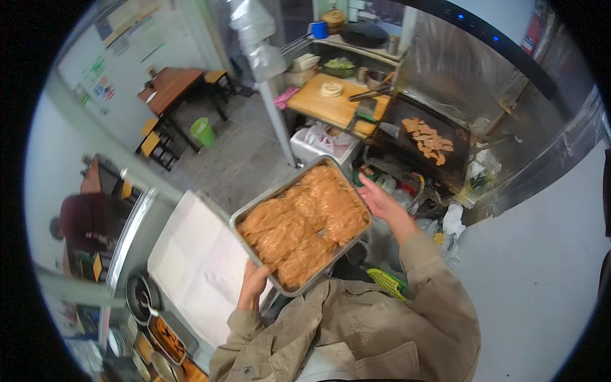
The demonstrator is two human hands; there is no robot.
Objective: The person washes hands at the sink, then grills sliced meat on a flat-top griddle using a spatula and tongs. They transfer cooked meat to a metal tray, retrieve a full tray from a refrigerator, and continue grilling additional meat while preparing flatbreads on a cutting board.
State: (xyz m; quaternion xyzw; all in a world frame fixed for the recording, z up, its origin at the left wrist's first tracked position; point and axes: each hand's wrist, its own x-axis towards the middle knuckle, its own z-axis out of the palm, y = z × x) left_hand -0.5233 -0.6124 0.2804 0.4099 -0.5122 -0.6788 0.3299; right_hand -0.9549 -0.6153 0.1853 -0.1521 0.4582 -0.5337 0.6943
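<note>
A rectangular metal tray (253, 255) full of raw marinated meat (305, 219) is held in front of my body. My left hand (255, 281) grips its near left edge, the thumb over the rim. On the opposite side, my right hand (379, 198) supports the right edge with the thumb pointing up. Beyond the tray, pieces of meat (428, 140) lie on a dark flat griddle (401, 112). A wooden board (310, 102) beside the griddle carries pale round dough (331, 89), tongs (370, 92) and a scraper (366, 107).
A white-covered counter (200, 267) stands at the left, with a metal container of red-brown food (167, 339) near it. Bottles and bags crowd the floor below the griddle. A post (279, 124) rises beside the board. A person (90, 222) is at a table far left.
</note>
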